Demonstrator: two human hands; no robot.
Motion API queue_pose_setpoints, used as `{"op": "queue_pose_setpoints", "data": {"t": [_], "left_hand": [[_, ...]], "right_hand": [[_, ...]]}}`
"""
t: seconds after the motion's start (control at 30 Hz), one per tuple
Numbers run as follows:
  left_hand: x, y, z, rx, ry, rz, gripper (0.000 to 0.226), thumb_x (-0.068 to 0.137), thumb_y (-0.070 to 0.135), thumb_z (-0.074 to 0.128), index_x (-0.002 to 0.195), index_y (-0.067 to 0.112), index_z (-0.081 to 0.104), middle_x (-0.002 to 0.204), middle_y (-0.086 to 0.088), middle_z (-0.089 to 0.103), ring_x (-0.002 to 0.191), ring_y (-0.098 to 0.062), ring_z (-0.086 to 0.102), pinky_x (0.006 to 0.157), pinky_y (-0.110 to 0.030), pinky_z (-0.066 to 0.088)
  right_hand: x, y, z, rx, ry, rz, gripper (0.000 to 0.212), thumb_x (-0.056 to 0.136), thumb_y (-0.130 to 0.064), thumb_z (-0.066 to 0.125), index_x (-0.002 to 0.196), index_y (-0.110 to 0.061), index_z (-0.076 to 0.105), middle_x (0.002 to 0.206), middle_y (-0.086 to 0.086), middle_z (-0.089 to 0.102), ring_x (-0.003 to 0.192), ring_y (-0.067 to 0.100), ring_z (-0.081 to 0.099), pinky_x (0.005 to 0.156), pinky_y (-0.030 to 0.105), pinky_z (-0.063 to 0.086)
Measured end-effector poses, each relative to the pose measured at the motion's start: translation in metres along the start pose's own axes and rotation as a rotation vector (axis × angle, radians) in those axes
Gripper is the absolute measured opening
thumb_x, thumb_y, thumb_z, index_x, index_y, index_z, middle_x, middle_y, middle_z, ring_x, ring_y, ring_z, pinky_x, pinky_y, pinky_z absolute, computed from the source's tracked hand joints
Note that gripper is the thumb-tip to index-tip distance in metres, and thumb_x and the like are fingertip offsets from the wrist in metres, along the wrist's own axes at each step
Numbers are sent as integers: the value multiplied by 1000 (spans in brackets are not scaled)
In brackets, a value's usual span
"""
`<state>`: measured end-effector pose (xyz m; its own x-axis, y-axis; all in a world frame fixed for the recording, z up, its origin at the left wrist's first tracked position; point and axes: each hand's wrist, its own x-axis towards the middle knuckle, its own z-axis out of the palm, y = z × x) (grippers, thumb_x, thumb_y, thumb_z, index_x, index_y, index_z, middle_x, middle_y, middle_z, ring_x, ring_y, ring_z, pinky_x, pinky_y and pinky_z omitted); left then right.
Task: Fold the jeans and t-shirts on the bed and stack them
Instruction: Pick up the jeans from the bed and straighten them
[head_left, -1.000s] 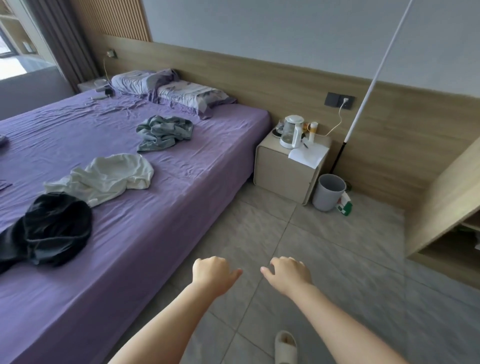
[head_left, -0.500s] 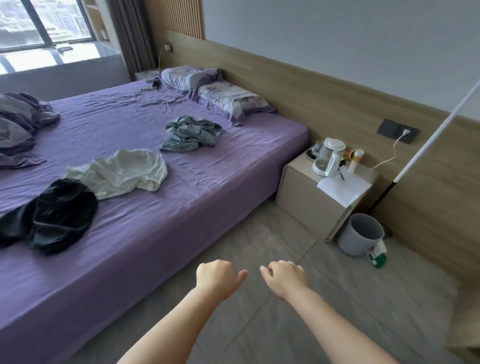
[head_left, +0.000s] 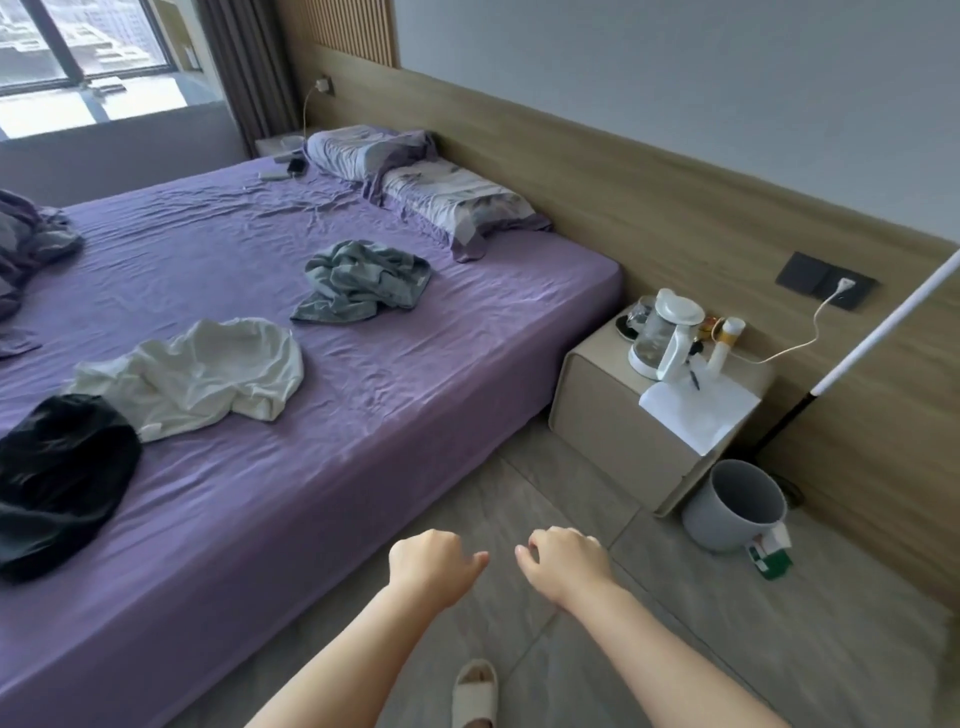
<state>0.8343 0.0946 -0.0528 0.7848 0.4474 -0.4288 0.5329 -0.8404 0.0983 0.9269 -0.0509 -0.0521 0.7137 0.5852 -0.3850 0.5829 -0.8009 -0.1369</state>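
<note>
Head view, so I'm looking down at both arms stretched out in front of me over the tiled floor (head_left: 779, 649), just off the edge of the bed (head_left: 260, 545). My left hand (head_left: 434, 566) is curled into a loose fist with the thumb poking out toward the right, holding nothing. My right hand (head_left: 563, 564) is the same deal, fingers curled under, nothing in it. The two hands sit near each other, knuckles up, not touching. One pale slipper (head_left: 474, 691) shows between my forearms at the bottom.

The clothes are all crumpled on the purple sheet, well apart from my hands. The black garment (head_left: 57, 478) is bunched at the left edge of the view, the white t-shirt (head_left: 208, 376) lies just beside it, and the grey-green t-shirt (head_left: 363, 280) sits further up toward the pillows (head_left: 441, 192). I can't tell which of them, if any, is jeans.

For containers: a grey bin (head_left: 737, 506) stands on the floor next to the nightstand (head_left: 613, 431), tipped a bit toward me, and its inside looks dark, so I can't make out any contents. A clear kettle (head_left: 662, 335) stands on the nightstand, next to a sheet of white paper (head_left: 696, 410).
</note>
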Motion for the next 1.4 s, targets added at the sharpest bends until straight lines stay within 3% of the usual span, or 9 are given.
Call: {"op": "queue_pose_setpoints", "data": {"t": [0.33,0.47,0.73,1.0,1.3,1.4], "left_hand": [[116,32,-61,5,25,89,47,86,60,40,87,20,64,97,1,67,93,-23,63,67,-30,38],[149,40,-78,-18,56,79,45,84,58,42,96,21,65,103,2,67,98,-23,62,70,-31,40],[220,44,-107,-111,81,-108,43,83,54,46,112,25,58,114,3,64,107,-24,60,80,-33,45],[284,64,-138,-186,106,-332,40,86,51,47,114,24,55,117,0,63,109,-25,59,79,-33,44],[323,58,-167,-280,125,-502,36,86,49,47,109,22,56,117,-2,63,109,-25,59,81,-33,44],[338,43,-170,-310,104,-529,39,87,47,46,116,22,54,120,-3,62,112,-26,58,84,-35,44]], "right_hand": [[107,35,-78,-28,48,46,39,92,-42,36,115,-19,58,118,2,61,113,25,52,90,34,38],[147,40,-94,-17,46,24,40,91,-42,37,115,-19,59,118,3,61,113,26,53,90,34,39],[247,64,-126,-85,3,-149,39,91,-41,36,114,-19,58,117,2,61,111,25,54,89,34,39],[355,87,-171,-126,-13,-333,40,90,-42,38,120,-21,54,119,1,61,112,24,54,89,34,42],[424,55,-201,-87,-73,-473,42,90,-42,40,123,-20,51,124,2,59,116,25,53,87,34,42],[446,38,-203,-87,-98,-495,40,91,-42,39,121,-19,52,123,3,59,115,25,53,86,34,42]]}}
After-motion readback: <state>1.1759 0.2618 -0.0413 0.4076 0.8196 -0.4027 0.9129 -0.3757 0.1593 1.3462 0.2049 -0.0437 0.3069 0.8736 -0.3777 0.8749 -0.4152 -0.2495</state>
